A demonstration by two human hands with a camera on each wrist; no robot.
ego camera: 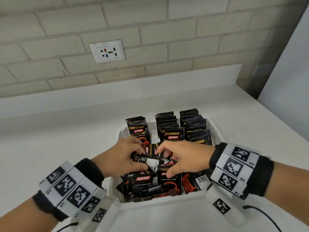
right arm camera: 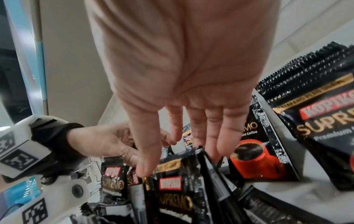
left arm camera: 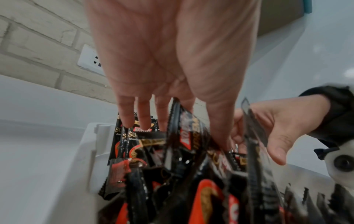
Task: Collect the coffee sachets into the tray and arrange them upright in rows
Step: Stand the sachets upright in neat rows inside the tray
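Head view: left hand (ego camera: 120, 156) and right hand (ego camera: 182, 158) meet over loose sachets (ego camera: 150, 181) in the tray (ego camera: 167, 200), both pinching sachets.
Left wrist view: left-hand fingers (left arm camera: 143, 115) extend; thumb presses a sachet (left arm camera: 187, 128).
Right wrist view: right-hand thumb and fingers (right arm camera: 226, 136) pinch a sachet (right arm camera: 172, 181).
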